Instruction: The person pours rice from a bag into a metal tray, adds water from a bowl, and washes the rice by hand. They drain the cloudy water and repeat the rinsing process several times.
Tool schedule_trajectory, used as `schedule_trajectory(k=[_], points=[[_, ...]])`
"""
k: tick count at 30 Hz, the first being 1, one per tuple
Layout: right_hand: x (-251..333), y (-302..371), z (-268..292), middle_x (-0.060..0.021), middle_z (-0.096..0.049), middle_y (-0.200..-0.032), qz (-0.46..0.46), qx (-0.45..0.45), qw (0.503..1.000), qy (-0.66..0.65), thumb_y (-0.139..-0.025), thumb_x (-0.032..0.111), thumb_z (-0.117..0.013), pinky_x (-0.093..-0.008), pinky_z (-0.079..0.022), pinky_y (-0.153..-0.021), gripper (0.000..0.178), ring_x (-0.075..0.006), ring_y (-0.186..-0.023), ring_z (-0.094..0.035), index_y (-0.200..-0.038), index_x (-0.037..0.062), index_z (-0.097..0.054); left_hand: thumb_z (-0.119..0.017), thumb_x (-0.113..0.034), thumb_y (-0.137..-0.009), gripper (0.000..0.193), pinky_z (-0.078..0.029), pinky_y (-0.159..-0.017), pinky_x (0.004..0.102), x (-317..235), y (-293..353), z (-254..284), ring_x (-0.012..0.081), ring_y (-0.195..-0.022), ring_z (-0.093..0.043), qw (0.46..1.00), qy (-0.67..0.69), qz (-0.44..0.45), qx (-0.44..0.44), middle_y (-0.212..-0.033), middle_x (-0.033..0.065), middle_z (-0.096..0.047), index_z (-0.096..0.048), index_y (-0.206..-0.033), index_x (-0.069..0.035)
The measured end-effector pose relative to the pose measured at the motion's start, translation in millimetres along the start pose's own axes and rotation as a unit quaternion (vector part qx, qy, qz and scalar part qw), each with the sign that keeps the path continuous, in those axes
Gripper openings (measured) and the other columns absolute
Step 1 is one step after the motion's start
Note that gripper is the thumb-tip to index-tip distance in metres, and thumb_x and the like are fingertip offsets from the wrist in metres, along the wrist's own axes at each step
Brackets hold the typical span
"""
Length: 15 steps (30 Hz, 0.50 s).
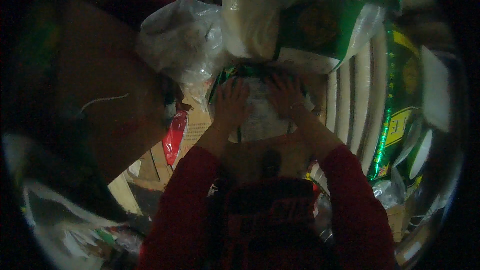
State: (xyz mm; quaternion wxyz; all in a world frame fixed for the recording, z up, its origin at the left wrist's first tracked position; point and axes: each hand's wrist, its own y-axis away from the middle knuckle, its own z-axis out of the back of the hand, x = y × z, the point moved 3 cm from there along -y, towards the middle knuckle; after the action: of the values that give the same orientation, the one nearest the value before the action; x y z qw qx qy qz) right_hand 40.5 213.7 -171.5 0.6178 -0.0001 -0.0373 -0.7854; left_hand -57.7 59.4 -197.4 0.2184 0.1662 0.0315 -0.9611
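Note:
Both of my hands lie flat, fingers spread, on a flat package (262, 112) with a pale printed face and a shiny green far edge. My left hand (231, 102) presses near its left side. On its right side rests my right hand (286, 95), a thin band around the wrist. Neither hand grips anything that I can see. Just beyond the fingertips, a large green and clear plastic bag (315, 27) bulges toward me. The picture is dim, so the package's print and contents cannot be made out.
A crumpled clear plastic bag (182, 37) lies at the far left. Stacked pale packages (357, 95) in green and yellow wrapping stand on the right. A brown cardboard panel (105, 90) rises on the left, with a red packet (175, 137) beside it.

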Motion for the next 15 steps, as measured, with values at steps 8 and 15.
schedule_trajectory(k=[8,15], points=[[36,11,50,-0.0108,-0.036,-0.136,0.006,0.002,1.000,0.019,-0.075,0.030,-0.058,-0.0590,-0.021,-0.101,0.055,-0.0312,-0.125,-0.033,-0.127,0.0171,-0.045,-0.059,-0.048,-0.075,0.069,-0.015,-0.099,0.0658,-23,8,30,0.0366,-0.132,-0.020,0.997,0.030,0.029,-0.062,-0.143,0.0119,-0.025,-0.038,-0.134,-0.018],[13,-19,-8,-0.0110,-0.033,-0.137,-0.036,0.195,0.980,-0.021,-0.075,0.037,-0.059,-0.0545,-0.024,-0.102,0.055,-0.0327,-0.126,-0.029,-0.125,0.0177,-0.046,-0.053,-0.053,-0.078,0.066,-0.015,-0.095,0.0704,1,-8,-13,0.0367,-0.131,-0.020,0.988,-0.154,0.008,-0.003,-0.143,0.0112,-0.025,-0.039,-0.133,-0.021]])
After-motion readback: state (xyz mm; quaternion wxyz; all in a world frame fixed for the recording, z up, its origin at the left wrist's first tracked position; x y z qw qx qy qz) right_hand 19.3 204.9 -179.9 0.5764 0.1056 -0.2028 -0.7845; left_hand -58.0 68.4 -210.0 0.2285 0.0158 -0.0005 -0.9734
